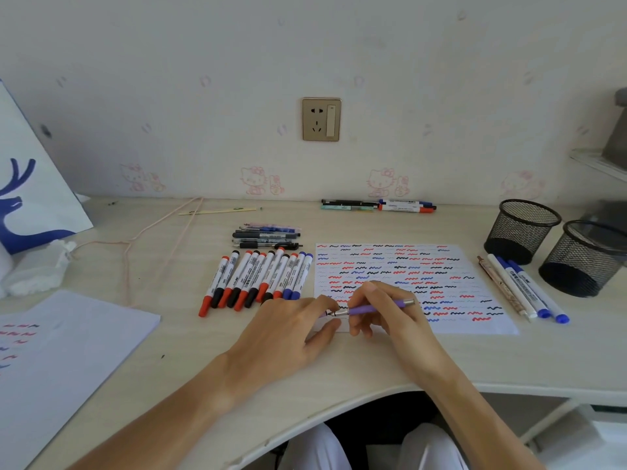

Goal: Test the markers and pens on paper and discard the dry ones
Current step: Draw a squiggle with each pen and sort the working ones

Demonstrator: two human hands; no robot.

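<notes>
Right hand [380,310] grip clamped on a purple pen [376,308], fingers curled round the barrel, nib pointing left toward the left hand [288,330]. Pen lies nearly level over the near-left corner of the test paper [475,286]. Left hand's fingertips [327,305] are right at the nib end; thumb and forefinger sit around the tip, but can't tell whether they pinch it or just touch. Left palm rests on the table [190,378], covering the paper's corner.

Paper runs out beyond and to the right of the grip, filled with red, blue and black squiggles.

Just left of the grip, beyond the left hand: row of whiteboard markers [258,283], side by side, red, black and blue caps. Beyond those, a small stack of pens [266,236].

Right of the grip, past the paper's edge: four more markers and pens [524,288] lying parallel, two with blue caps. Beyond them, two black mesh cups [522,230].

Far side of the table from the grip, by the wall: another small group of pens and markers [378,205].

Far left of the grip: second sheet [68,361] with a few marks.
</notes>
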